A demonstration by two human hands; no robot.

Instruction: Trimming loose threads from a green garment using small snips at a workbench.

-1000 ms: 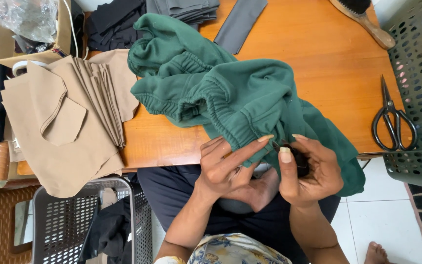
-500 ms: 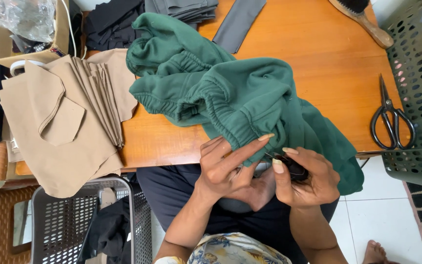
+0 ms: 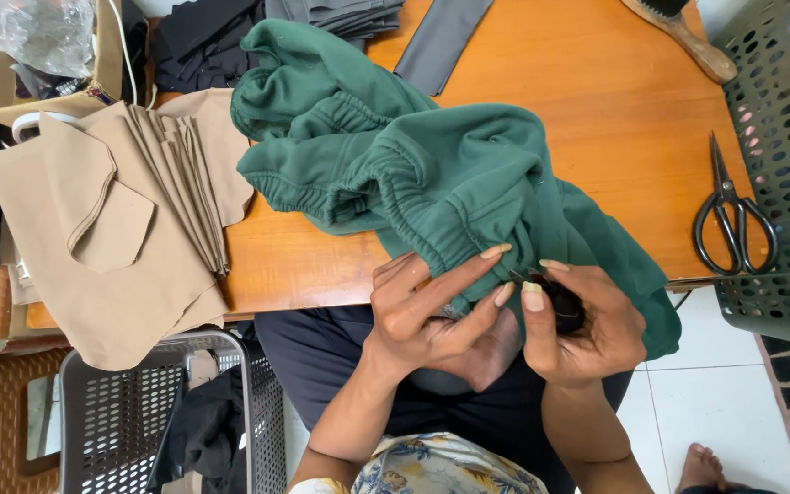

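**A:** What surface am I working over in the head view?

**B:** I see an orange wooden table [image 3: 596,119], its near edge running just above my lap. A green sweatshirt [image 3: 432,174] lies heaped across the middle and spills over that near edge. The floor below is pale tile [image 3: 715,402], with a bare foot [image 3: 701,467] at the bottom right.

**A:** And my hands?

**B:** My left hand [image 3: 427,311] is closed on a fold of the sweatshirt at the table edge, forefinger stretched along the cloth. My right hand [image 3: 578,325] is curled shut around a small dark object [image 3: 561,302], too hidden to identify, pressed against the same fold. The two hands touch at the fingertips.

**A:** What crowds the edges?

**B:** On the left, a stack of tan cloth pieces [image 3: 112,229] overhangs the table's corner, with a cardboard box [image 3: 11,82] holding clear plastic behind it. Black scissors [image 3: 733,220] lie near the right edge, just beside a grey perforated basket [image 3: 779,155]. A wooden brush [image 3: 683,32] and dark folded fabric [image 3: 340,14] sit at the far side.

**A:** Any open room?

**B:** Bare wood shows between the sweatshirt and the scissors. Below left, a second grey basket [image 3: 93,430] stands close to my knee.
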